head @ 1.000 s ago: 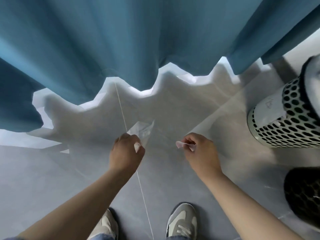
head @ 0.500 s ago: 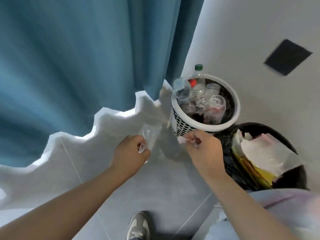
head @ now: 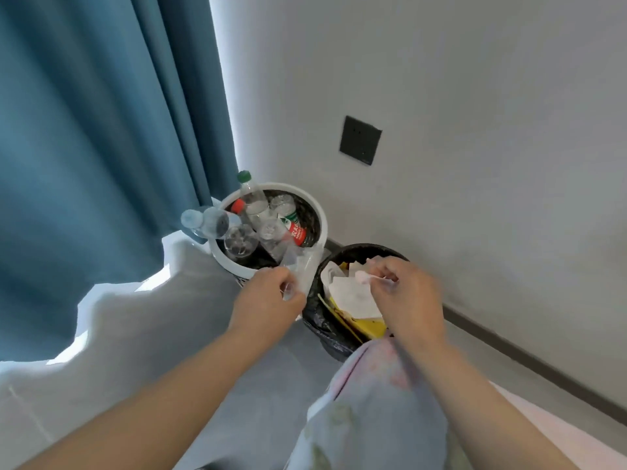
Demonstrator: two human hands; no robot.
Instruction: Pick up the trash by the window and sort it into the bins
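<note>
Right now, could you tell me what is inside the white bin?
The white bin holds a heap of clear plastic bottles against a dark liner. Its bottom, and anything beneath the bottles, is hidden.

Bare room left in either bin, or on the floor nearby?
White bin packed with bottles, one overhanging its left rim. Black bin: paper covers the near side, dark gap along the far rim. Floor bare between curtain and black bin.

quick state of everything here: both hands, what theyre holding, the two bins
white perforated round bin: open, packed with plastic bottles
black bag-lined bin: open, holds paper and yellow scraps
clear plastic wrapper: held, at the white bin's near rim
pink-tipped cotton swab: held above the black bin
left hand: pinches the wrapper
right hand: pinches the swab
</note>
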